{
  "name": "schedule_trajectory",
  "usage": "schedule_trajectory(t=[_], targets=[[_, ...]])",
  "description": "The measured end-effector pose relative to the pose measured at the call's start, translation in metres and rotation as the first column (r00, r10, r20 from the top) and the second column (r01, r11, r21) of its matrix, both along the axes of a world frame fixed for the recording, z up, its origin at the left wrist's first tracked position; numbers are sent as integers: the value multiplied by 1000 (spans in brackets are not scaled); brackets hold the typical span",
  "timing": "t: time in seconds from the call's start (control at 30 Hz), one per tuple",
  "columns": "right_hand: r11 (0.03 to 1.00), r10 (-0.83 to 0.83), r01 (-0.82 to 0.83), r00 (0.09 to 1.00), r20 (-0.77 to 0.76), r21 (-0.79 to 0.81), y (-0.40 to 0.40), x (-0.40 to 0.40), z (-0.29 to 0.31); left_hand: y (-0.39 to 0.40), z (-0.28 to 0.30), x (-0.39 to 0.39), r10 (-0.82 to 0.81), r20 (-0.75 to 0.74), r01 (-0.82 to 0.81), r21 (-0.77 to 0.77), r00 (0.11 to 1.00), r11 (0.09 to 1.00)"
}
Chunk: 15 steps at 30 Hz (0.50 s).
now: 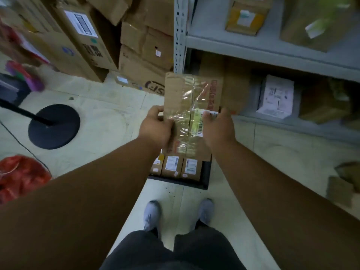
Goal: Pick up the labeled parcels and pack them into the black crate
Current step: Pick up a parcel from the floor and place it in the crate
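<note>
From the head camera, the left hand (155, 127) and right hand (218, 129) grip opposite edges of a taped cardboard parcel (191, 106), held in the air above the black crate (204, 184) on the floor. Small labeled boxes (172, 166) already fill the crate's near row, so it is best lowered level into whatever room lies behind them, label up. Grey shelving (272, 45) stands close on the right; stacked cartons (140, 55) crowd the far left.
</note>
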State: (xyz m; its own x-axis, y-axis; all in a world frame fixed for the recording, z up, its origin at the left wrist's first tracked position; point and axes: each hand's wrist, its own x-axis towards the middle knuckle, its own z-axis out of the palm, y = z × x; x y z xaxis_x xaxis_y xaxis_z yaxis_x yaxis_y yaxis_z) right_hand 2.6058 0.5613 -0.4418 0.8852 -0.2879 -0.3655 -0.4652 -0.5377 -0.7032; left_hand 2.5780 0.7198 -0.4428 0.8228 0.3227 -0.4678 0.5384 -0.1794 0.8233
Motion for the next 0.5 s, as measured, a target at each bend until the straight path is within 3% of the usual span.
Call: schedule_trajectory(t=[0.17,0.37,0.5], targets=[[996,-89,86,994,-70,-36,6,-13,-84,-5,-66,-3,-175,-116,167,-70,978,983],[992,-110,117,982,-154,36,17,-46,-241,2,-220,-38,-230,-185,235,3,955,972],[983,-150,166,971,-185,74,25,-87,-341,3,-321,-59,-238,-294,240,-30,925,970]])
